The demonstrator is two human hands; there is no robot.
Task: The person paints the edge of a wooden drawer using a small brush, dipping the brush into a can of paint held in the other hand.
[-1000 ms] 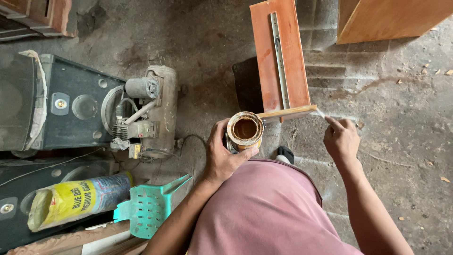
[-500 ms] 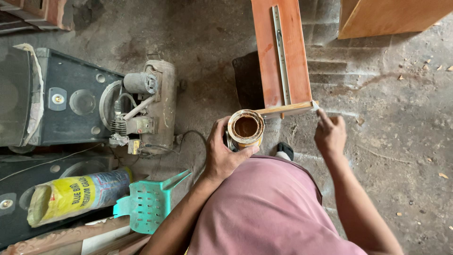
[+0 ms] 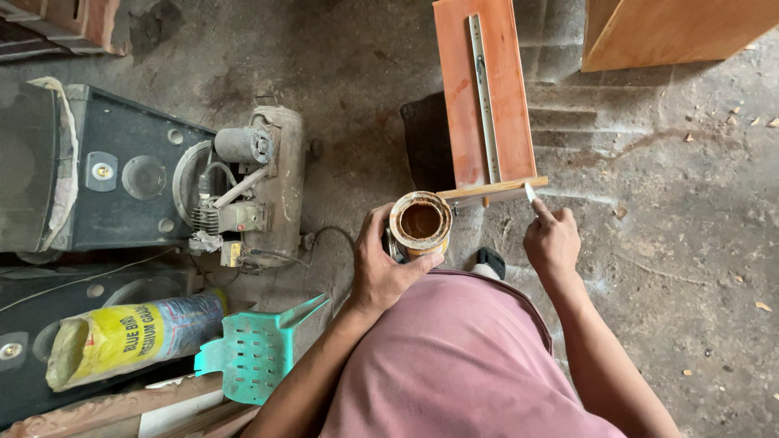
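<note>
In the head view, looking straight down, the left hand (image 3: 381, 272) sits just below the centre of the frame, its grip clenched around a small open tin (image 3: 420, 223) of brown liquid; the fingers wrap the tin's left side and the thumb presses its lower edge. The tin is held upright above the concrete floor (image 3: 690, 243), just left of the near end of a reddish-brown wooden board (image 3: 483, 97), which runs from the top centre of the frame down toward the hands. A metal drawer rail (image 3: 484, 97) is fixed along the board's face, and a pale wooden strip (image 3: 495, 188) crosses its near end.

The right hand (image 3: 552, 242), right of centre, has its grip closed on a thin white tool (image 3: 530, 192) whose tip points up at the right end of the pale strip; what kind of tool it is cannot be told. A pink garment (image 3: 454, 357) fills the lower middle.

At centre left stands a dusty air compressor (image 3: 251, 186) beside a dark speaker cabinet (image 3: 105, 178). Lower left lie a yellow-and-blue sack (image 3: 130, 337) and a teal plastic stool (image 3: 256, 349). A plywood panel (image 3: 673, 28) shows at upper right.
</note>
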